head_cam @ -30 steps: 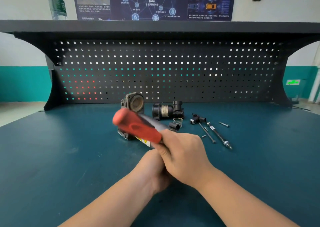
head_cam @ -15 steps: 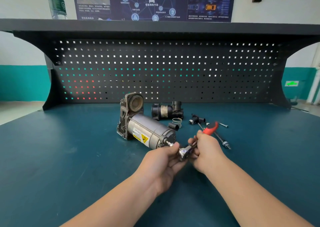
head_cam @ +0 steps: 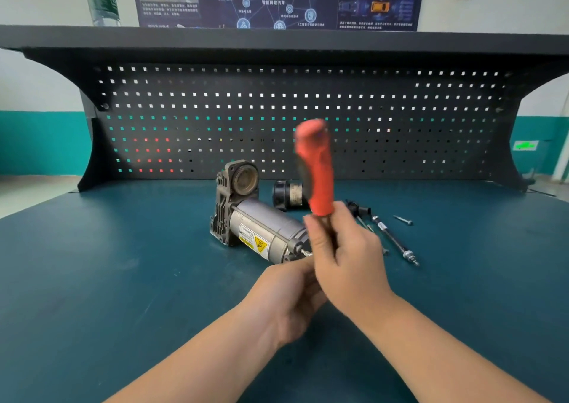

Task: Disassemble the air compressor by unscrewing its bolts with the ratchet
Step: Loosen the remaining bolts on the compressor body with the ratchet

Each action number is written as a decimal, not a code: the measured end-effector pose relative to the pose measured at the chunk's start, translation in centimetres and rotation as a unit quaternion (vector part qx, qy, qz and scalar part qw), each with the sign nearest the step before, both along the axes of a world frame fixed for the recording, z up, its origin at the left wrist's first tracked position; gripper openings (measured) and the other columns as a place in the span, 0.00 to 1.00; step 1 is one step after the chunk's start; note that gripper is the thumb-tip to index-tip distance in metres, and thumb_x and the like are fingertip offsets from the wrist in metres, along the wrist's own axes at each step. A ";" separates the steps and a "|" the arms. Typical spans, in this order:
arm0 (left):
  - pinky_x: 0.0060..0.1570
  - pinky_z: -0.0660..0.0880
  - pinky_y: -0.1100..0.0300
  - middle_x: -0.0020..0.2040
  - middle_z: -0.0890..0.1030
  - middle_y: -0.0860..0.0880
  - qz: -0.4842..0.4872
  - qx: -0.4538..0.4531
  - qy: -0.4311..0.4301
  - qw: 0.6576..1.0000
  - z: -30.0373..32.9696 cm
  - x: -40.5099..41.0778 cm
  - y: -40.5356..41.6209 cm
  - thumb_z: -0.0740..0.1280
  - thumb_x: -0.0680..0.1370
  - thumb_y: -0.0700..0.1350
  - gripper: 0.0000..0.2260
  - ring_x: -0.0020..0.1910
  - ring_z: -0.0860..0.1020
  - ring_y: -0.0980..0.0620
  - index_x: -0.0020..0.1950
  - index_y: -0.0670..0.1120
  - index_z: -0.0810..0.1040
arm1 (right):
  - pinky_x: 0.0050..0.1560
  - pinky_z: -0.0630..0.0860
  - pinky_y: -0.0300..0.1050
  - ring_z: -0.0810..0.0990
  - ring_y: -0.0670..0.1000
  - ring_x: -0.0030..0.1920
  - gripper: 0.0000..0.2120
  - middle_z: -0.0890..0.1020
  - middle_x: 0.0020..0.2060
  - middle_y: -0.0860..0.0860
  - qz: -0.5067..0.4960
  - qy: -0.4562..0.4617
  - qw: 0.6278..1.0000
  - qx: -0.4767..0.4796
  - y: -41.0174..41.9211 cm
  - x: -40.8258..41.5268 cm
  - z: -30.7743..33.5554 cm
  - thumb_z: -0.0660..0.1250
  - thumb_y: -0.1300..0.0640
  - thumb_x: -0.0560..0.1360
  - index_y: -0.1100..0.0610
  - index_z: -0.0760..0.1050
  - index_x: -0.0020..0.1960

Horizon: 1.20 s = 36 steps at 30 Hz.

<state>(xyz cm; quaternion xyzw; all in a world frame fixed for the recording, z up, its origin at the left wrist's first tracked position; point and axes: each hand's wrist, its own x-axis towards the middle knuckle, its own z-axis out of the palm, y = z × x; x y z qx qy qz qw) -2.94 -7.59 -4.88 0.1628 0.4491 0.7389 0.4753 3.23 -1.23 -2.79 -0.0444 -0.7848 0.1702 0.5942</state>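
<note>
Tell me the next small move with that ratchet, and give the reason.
Probably swing the red ratchet handle back down for another stroke. The right hand grips it pointing upward, blurred, while the left hand is at the near end of the air compressor, where the ratchet's head is hidden.

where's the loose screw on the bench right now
In the head view, the loose screw lies on the bench right of centre, just beyond the long bolt.
</note>
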 end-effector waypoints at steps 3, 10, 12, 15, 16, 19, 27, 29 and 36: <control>0.35 0.73 0.66 0.32 0.76 0.49 0.041 0.214 -0.069 0.974 2.4 2.2 0.4 0.72 0.68 0.40 0.02 0.32 0.78 0.54 0.37 0.42 0.81 | 0.24 0.68 0.43 0.75 0.52 0.28 0.06 0.77 0.28 0.47 -0.038 -0.061 0.986 0.148 -1.5 0.2 0.4 0.60 0.51 0.75 0.53 0.72 0.43; 0.23 0.73 0.69 0.25 0.80 0.49 0.045 0.156 -0.046 0.986 0.7 0.6 -0.6 0.50 0.82 0.40 0.29 0.25 0.79 0.59 0.27 0.43 0.81 | 0.21 0.65 0.42 0.72 0.56 0.22 0.14 0.75 0.24 0.50 -0.047 -0.094 0.967 0.230 -0.3 -0.1 2.0 0.59 0.53 0.75 0.60 0.74 0.37; 0.35 0.78 0.63 0.34 0.83 0.48 -0.018 0.110 -0.021 0.994 0.8 0.4 -0.5 0.57 0.78 0.39 0.22 0.34 0.82 0.56 0.30 0.46 0.84 | 0.21 0.68 0.45 0.71 0.55 0.23 0.14 0.74 0.24 0.49 -0.028 -0.069 0.980 0.184 -0.1 0.1 1.3 0.59 0.53 0.76 0.61 0.74 0.38; 0.41 0.74 0.57 0.44 0.79 0.42 -0.036 0.047 0.018 0.998 0.5 -0.1 -0.4 0.62 0.73 0.35 0.10 0.42 0.78 0.48 0.41 0.43 0.82 | 0.23 0.68 0.46 0.70 0.52 0.25 0.12 0.68 0.26 0.43 -0.006 -0.032 0.995 0.089 -0.1 0.1 0.3 0.59 0.52 0.76 0.58 0.72 0.39; 0.39 0.74 0.57 0.43 0.78 0.41 -0.030 0.022 0.014 0.999 0.6 -0.2 -0.3 0.61 0.75 0.34 0.09 0.41 0.77 0.47 0.43 0.41 0.81 | 0.25 0.67 0.47 0.69 0.51 0.25 0.12 0.66 0.26 0.41 -0.006 -0.023 0.998 0.054 0.0 0.1 0.1 0.58 0.51 0.77 0.56 0.71 0.39; 0.32 0.80 0.60 0.38 0.82 0.42 -0.018 -0.005 0.007 1.000 0.7 -0.2 0.0 0.61 0.78 0.36 0.08 0.33 0.81 0.49 0.45 0.38 0.80 | 0.31 0.69 0.50 0.71 0.49 0.27 0.11 0.70 0.24 0.43 0.034 0.007 0.990 -0.140 0.6 -0.1 -0.3 0.56 0.44 0.77 0.47 0.67 0.38; 0.33 0.81 0.59 0.40 0.83 0.41 0.028 -0.041 0.024 0.998 1.1 0.0 1.4 0.64 0.78 0.38 0.06 0.36 0.81 0.48 0.50 0.36 0.77 | 0.29 0.64 0.41 0.69 0.48 0.27 0.15 0.74 0.24 0.49 0.098 0.019 0.732 -0.674 5.9 -2.0 -0.8 0.59 0.51 0.81 0.56 0.70 0.38; 0.34 0.81 0.58 0.44 0.82 0.40 0.032 -0.056 0.023 0.998 1.3 0.0 1.6 0.64 0.78 0.38 0.08 0.38 0.81 0.48 0.54 0.35 0.77 | 0.27 0.64 0.40 0.69 0.48 0.28 0.14 0.75 0.26 0.49 0.113 0.000 0.710 -0.695 6.1 -2.1 -1.0 0.60 0.50 0.80 0.55 0.71 0.39; 0.33 0.80 0.60 0.43 0.84 0.41 0.024 -0.027 -0.011 0.999 0.9 0.2 0.5 0.69 0.74 0.40 0.09 0.36 0.83 0.49 0.51 0.36 0.80 | 0.32 0.65 0.44 0.69 0.46 0.25 0.14 0.73 0.19 0.44 0.106 0.033 0.823 -0.557 5.0 -1.6 -0.5 0.59 0.50 0.80 0.54 0.70 0.37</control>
